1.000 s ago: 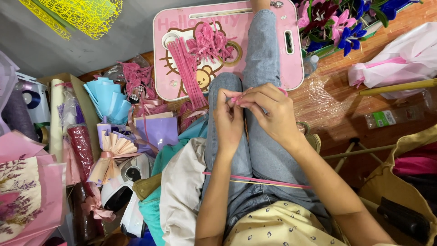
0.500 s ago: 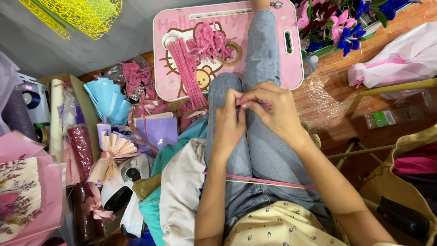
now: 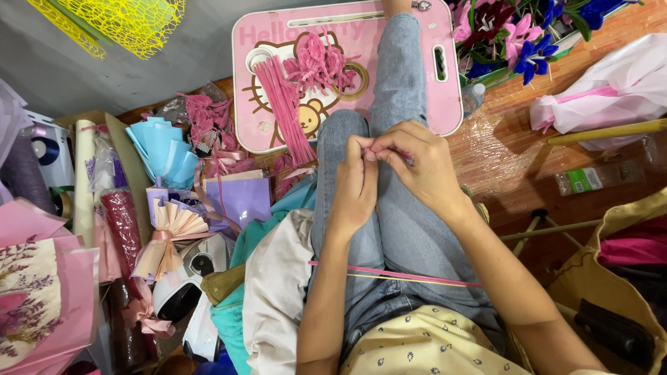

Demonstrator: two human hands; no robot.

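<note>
Pink fuzzy pipe-cleaner piece (image 3: 381, 149) pinched between both hands above the jeans-clad knees; left hand (image 3: 356, 187) fingertips closed on its near end, right hand (image 3: 424, 167) thumb and forefinger closed on the other end, a short dark-tipped bit sticking out by the right knuckles. Long pink pipe-cleaner stem with a thin pale stick (image 3: 403, 276) lies across the lap, under both forearms. Pink rounded-rectangle lap desk with a cartoon cat and bear print (image 3: 451, 76) sits on the floor beyond the knees, one leg resting over it; on it a bundle of straight pink pipe cleaners (image 3: 283, 111) and a heap of curled pink ones (image 3: 318, 62). Left of the desk: light-blue folded paper fan stack (image 3: 163, 149), small lilac paper bag (image 3: 240, 198), peach pleated paper fan tied with ribbon (image 3: 170, 229), dark red mesh roll (image 3: 124, 229). Yellow netting (image 3: 125, 21) top left. Far right: clear plastic bottle with a green rectangular label (image 3: 590, 179) lying on the wooden floor, white-and-pink wrapping bundle (image 3: 611, 87), purple and blue artificial flowers (image 3: 517, 35).
</note>
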